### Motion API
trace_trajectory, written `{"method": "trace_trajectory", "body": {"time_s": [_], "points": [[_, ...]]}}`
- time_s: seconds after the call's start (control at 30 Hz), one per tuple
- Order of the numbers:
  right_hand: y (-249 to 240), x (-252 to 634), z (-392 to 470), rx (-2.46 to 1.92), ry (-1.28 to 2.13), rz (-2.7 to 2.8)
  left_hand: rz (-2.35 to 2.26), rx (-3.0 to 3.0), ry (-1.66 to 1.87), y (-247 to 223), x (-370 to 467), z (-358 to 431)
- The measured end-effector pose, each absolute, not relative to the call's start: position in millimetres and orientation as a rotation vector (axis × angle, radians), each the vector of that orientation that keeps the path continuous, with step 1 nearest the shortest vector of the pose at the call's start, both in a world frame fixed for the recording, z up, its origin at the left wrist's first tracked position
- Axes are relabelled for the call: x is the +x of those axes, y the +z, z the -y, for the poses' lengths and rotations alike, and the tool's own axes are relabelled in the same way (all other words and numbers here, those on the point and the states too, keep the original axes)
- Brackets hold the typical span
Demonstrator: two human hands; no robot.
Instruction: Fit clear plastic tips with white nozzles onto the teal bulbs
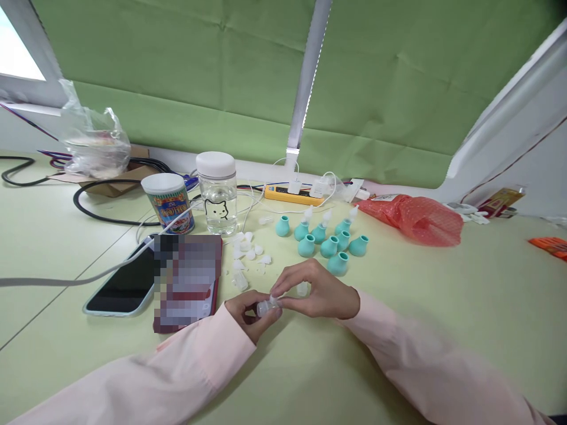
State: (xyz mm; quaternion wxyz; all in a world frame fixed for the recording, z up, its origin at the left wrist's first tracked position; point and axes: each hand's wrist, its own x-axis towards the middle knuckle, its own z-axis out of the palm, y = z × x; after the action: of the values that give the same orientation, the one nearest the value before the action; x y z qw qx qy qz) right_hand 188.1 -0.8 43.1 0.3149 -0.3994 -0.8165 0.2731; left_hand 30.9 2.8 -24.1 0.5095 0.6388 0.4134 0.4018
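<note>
Left hand (241, 310) and right hand (326, 290) meet over the worktop (487, 307)

The left curls inward, thumb nearest the wearer; the right arches, thumb and fingers drawn into a pinch. Both forearms (425, 354), sleeved to the wrists, converge across the worktop's near part.

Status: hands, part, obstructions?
Left hand holding clear plastic piece. Right hand pinching at same piece. Teal bulbs just beyond right hand, loose white pieces beyond left; none blocking the grip.

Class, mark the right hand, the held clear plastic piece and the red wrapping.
Right hand (322, 291): head view, back of the hand.
Clear plastic piece (264, 308): head view, its exposed side.
Red wrapping (414, 218): head view, its crumpled middle.
</note>
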Motion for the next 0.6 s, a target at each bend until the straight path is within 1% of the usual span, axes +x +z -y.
{"method": "trace_trajectory", "body": {"time_s": [0.3, 0.47, 0.6], "points": [[44.7, 188.4, 2.0, -1.049, 0.744, 2.167, -0.979, 1.471, 0.994, -28.3, 30.6, -3.9], [42.7, 191.4, -1.2, -1.071, 1.070, 2.033, -0.946, 1.514, 1.045, -30.4, 29.6, -4.1], [40.3, 192.9, -5.2, -1.025, 1.245, 1.871, -0.918, 1.598, 1.093, -30.1, 29.0, -4.4]]}}
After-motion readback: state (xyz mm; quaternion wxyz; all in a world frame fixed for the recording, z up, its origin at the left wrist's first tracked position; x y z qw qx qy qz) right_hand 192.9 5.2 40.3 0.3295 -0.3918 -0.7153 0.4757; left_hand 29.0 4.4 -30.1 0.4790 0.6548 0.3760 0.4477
